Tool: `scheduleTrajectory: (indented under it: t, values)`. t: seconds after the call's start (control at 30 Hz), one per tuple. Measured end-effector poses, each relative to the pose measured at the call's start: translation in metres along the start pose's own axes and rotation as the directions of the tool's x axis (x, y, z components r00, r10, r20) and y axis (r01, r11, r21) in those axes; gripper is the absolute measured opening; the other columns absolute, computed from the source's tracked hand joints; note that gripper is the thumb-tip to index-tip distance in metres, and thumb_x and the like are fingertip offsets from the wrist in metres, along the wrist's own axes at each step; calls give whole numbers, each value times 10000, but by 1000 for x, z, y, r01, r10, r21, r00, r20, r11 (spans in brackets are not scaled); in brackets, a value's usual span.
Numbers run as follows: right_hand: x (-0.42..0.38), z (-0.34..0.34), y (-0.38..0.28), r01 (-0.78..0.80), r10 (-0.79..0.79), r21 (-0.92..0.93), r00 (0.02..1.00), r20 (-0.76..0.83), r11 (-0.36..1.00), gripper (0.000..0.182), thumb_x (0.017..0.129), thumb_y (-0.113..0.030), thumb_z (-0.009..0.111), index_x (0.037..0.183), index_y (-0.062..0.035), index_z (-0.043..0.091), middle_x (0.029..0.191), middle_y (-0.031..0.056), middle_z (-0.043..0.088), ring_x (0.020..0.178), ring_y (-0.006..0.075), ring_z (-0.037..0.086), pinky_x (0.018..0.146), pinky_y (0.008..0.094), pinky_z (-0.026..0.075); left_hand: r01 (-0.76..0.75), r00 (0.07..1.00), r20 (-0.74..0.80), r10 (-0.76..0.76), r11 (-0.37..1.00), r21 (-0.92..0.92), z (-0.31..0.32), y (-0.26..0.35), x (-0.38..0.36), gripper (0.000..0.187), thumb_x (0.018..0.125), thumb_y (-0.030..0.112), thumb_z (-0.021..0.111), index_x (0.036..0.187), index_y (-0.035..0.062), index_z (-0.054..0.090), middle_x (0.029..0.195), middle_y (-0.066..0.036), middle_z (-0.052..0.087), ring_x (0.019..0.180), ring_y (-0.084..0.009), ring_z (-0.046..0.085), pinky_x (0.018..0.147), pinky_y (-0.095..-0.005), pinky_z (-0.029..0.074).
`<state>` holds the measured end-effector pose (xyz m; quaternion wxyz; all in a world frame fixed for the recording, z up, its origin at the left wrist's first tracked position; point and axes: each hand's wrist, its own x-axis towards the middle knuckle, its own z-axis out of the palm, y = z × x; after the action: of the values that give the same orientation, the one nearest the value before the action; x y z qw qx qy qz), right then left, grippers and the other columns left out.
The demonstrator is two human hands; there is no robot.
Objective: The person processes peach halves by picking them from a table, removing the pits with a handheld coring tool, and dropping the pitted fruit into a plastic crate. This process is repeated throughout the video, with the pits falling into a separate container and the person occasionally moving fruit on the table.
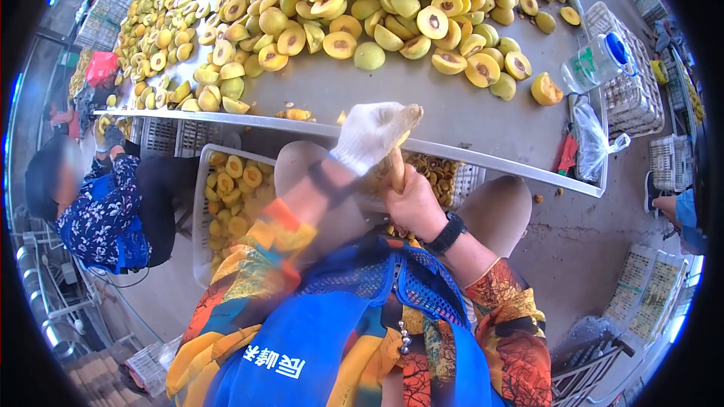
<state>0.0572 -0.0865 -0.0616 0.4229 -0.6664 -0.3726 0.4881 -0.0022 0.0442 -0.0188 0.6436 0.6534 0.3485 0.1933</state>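
My left hand (371,134), in a white glove with stained fingertips, is closed just over the table's front rim (294,126). A bit of yellow fruit shows at its lower edge; most of what it holds is hidden. My right hand (413,200), bare, with a black watch on the wrist, is wrapped round something mostly hidden, its raised finger near the glove. Below the hands, a crate of fruit pieces (437,179) stands between my knees. Halved yellow-green fruits (369,56) are heaped on the metal table beyond.
A white crate of fruit halves (202,218) stands at my left knee. A co-worker (102,218) sits at the far left. On the table's right lie a clear jug with a blue lid (596,64), a plastic bag (593,139) and a red-handled tool (567,152). Stacked crates (626,83) stand beyond.
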Motion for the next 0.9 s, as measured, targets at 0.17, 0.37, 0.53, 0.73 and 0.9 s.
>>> scheduleTrajectory:
  t: [0.17, 0.37, 0.53, 0.73, 0.9]
  values:
    - [-7, 4, -28, -137, 156, 209, 984, -81, 968, 129, 805, -73, 502, 906, -6, 456, 592, 74, 512, 423, 157, 515, 387, 302, 426, -222, 969, -161, 189, 950, -222, 10, -6, -11, 215, 806, 151, 673, 933, -15, 627, 793, -26, 610, 667, -82, 534, 578, -227, 443]
    - [-11, 7, -38, -103, 52, -260, 979, -196, 960, 189, 786, -130, 546, 898, 13, 494, 710, 250, 582, 690, 392, 599, 630, 430, 462, 169, 965, -82, -248, 834, -525, -1, 0, -9, 269, 848, 273, 623, 878, 6, 610, 759, -47, 617, 654, -107, 566, 584, -220, 452]
    - [-7, -6, -42, 36, -85, -302, 985, -149, 953, 204, 795, -131, 549, 941, 4, 505, 758, 259, 591, 766, 432, 580, 659, 428, 466, 177, 983, 42, -176, 881, -438, -12, -10, 3, 361, 887, 380, 546, 836, 26, 599, 719, -52, 603, 625, -121, 561, 553, -230, 443]
    - [-8, -27, -63, 96, -112, -410, 994, -15, 907, 231, 811, -135, 548, 990, 7, 513, 764, 265, 590, 770, 425, 585, 663, 415, 468, 89, 978, -142, -154, 920, -382, -2, 5, -8, 429, 901, 429, 496, 858, 15, 601, 750, -69, 601, 663, -125, 556, 570, -263, 437]
    - [-6, -16, -43, 166, -202, -337, 976, -75, 927, 189, 814, -107, 536, 956, 11, 500, 695, 207, 587, 641, 364, 594, 587, 396, 464, 280, 953, -48, -301, 927, -251, -10, 22, -5, 445, 900, 449, 495, 909, 22, 622, 785, -44, 612, 656, -94, 564, 576, -221, 450]
